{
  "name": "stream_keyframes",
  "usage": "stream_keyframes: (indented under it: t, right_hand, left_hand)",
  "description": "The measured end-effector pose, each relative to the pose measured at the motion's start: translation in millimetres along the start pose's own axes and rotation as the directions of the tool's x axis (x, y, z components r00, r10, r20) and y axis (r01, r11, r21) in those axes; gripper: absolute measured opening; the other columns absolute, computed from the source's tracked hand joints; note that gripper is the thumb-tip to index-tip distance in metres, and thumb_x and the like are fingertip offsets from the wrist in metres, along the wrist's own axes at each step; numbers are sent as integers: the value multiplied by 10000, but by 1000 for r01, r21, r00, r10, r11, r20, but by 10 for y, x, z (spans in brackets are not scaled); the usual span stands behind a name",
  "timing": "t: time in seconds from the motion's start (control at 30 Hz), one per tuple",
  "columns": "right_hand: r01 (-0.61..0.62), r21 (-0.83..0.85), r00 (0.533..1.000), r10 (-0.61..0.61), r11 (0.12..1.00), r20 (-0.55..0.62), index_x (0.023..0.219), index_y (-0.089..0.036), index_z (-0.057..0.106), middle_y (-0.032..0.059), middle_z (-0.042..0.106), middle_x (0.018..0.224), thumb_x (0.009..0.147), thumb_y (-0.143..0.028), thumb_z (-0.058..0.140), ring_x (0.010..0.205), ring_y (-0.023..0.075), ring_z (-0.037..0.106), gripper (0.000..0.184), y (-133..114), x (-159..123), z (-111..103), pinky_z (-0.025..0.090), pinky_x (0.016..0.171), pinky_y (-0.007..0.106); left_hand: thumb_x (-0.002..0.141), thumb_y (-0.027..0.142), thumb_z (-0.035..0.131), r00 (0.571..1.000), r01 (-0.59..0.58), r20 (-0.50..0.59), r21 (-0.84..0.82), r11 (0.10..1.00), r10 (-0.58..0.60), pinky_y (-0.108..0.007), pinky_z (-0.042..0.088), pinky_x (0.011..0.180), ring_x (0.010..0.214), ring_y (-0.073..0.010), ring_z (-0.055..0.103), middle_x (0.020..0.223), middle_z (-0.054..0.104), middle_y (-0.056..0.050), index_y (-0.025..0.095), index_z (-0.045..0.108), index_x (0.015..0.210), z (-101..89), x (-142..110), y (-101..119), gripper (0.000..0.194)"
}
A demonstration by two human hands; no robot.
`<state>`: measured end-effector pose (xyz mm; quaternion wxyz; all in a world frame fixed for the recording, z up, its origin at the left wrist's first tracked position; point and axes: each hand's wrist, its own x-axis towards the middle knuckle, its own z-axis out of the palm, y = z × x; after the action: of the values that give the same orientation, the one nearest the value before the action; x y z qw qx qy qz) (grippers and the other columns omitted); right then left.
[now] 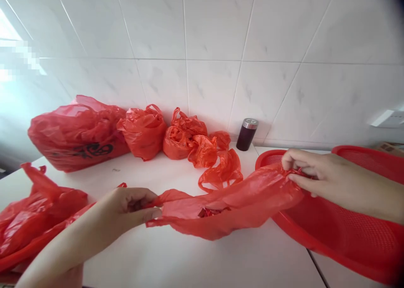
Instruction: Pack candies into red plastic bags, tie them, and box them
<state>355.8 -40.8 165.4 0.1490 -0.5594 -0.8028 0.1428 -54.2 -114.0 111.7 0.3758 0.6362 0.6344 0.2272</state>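
A red plastic bag (246,212) is stretched sideways between my two hands above the white table. My left hand (135,206) pinches its left end between thumb and fingers. At the other end, my right hand (307,174) grips the gathered plastic, close over the rim of a red basket. Through the bag's mouth, small dark-red shiny pieces (213,212) show inside; their kind is too small to make out. The fingertips of both hands are partly hidden by the plastic.
Along the tiled wall stand a large red bag with black print (78,136), a tied red bag (143,132), smaller red bags (179,141) and a dark tumbler (247,136). Red perforated baskets (341,237) sit at right. Another red bag (41,208) lies at left on the white table (189,262).
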Motion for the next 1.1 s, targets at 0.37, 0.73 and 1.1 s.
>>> stream_keyframes:
  t: [0.37,0.73,1.1]
  right_hand:
    - [-63,269,998,55,961,39,968,-276,559,29,643,713,832,-462,576,563,157,610,232,-225,195,-259,479,514,279]
    - [408,516,887,-461,753,-29,843,-230,519,-30,600,745,864,-325,583,596,115,594,116,-1220,573,67,493,551,261]
    - [376,628,911,-398,681,-113,899,-220,526,-11,608,870,912,-284,534,803,127,589,65,-982,747,705,495,709,281]
  left_hand:
    - [840,434,633,957,-290,-97,-375,880,274,-221,458,758,888,-169,597,902,659,0,207,679,892,-212,333,524,237]
    - [772,308,733,836,-192,308,-612,767,455,-279,483,717,656,-114,572,751,575,48,263,556,1197,251,675,857,462]
    - [878,515,542,973,-20,180,-562,827,146,-212,419,488,476,-90,468,540,508,43,172,596,763,329,807,775,365]
